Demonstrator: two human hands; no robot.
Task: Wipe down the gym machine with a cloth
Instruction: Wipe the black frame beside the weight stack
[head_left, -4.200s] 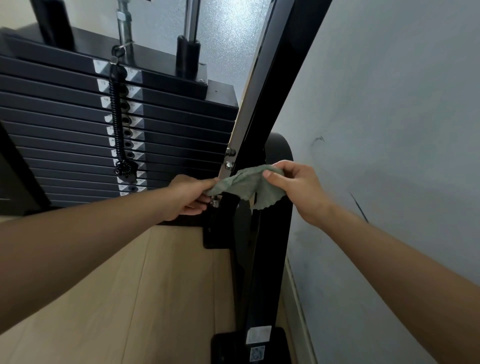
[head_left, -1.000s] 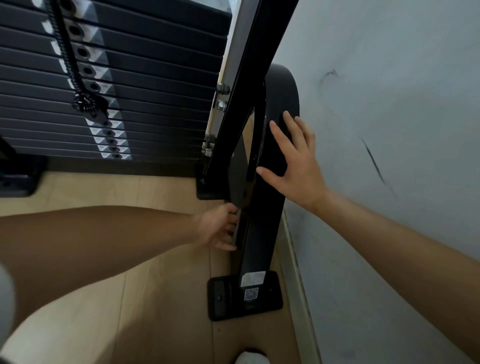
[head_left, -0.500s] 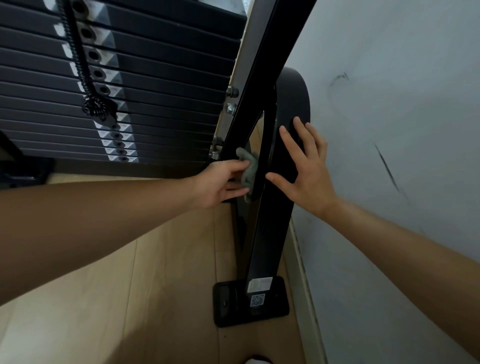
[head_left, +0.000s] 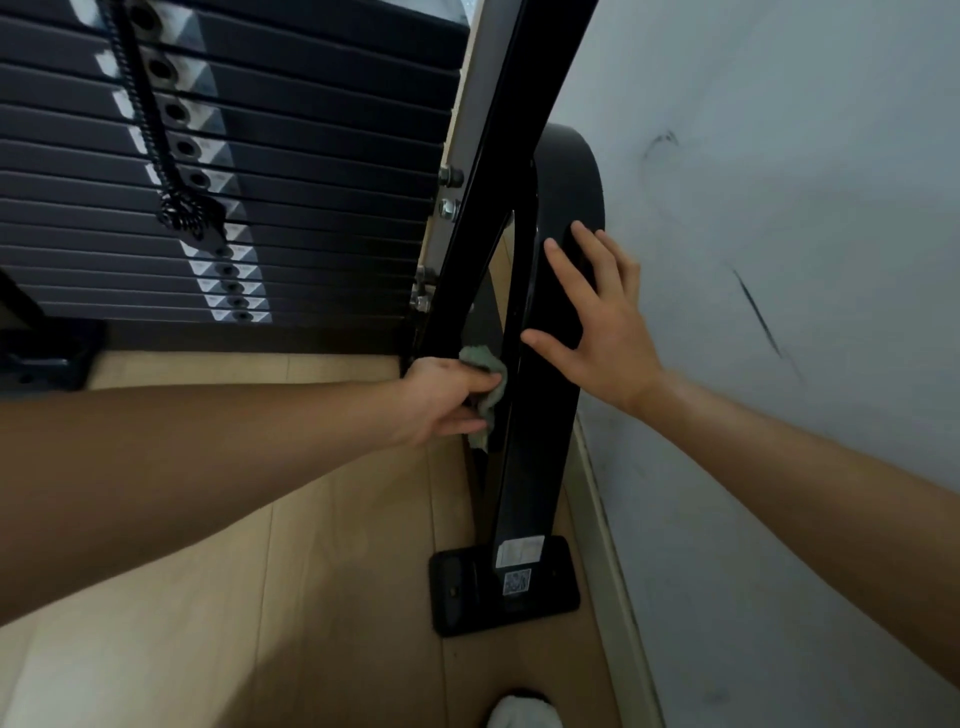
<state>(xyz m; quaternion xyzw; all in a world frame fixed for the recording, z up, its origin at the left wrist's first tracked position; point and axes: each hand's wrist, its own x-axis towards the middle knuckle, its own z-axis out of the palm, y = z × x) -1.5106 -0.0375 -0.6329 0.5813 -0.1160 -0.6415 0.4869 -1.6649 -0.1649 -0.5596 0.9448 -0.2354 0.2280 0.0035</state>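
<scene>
Tightly hemmed, the machine's black frame post (head_left: 535, 467) rises from its base plate (head_left: 457, 592) just beside the wall (head_left: 779, 260), with open wooden floor (head_left: 311, 597) to its left. The left hand (head_left: 447, 397) curls its fingers round a bunched green cloth (head_left: 491, 371), pressed against the post's inner edge and trailing lengthwise down it. The right hand (head_left: 602, 332) lies flat, fingers spread straight, on the post's outer face.

A green cloth (head_left: 482, 362) is gripped in the left hand (head_left: 445, 401) and pressed against the inner edge of the black frame leg (head_left: 530, 488). The right hand (head_left: 605, 332) is laid flat on the leg's front face, fingers spread, above the cloth. The weight stack (head_left: 322, 156) is located left of the leg. The wall (head_left: 779, 234) is just right of it. The foot plate (head_left: 457, 592) is located at the leg's lower end, on the wooden floor (head_left: 337, 597).
</scene>
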